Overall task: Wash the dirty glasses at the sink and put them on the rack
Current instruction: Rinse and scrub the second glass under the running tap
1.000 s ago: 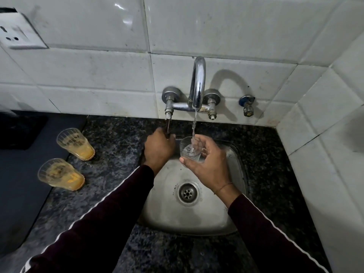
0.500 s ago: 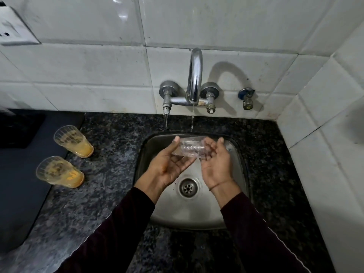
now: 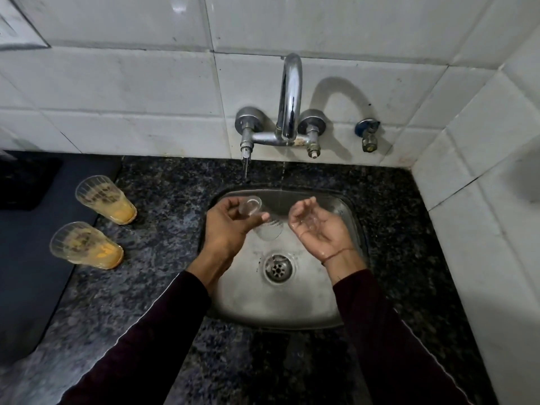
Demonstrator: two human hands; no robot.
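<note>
Left hand (image 3: 230, 226) grips clear glass (image 3: 264, 226) over sink (image 3: 355, 217); right hand (image 3: 318, 226) cupped, seemingly empty. Two dirty glasses (image 3: 96, 223) near worktop's (image 3: 163, 217) left edge.

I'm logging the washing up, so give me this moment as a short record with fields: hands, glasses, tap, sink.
left hand: grips the clear glass over the sink
right hand: palm up, wet, fingers loosely curled, holds nothing
dirty glasses: two with orange residue on the counter, left of the sink
tap: only a thin trickle
sink: steel, drain open

Left hand (image 3: 230, 222) gripping; right hand (image 3: 318, 226) cupped
</note>
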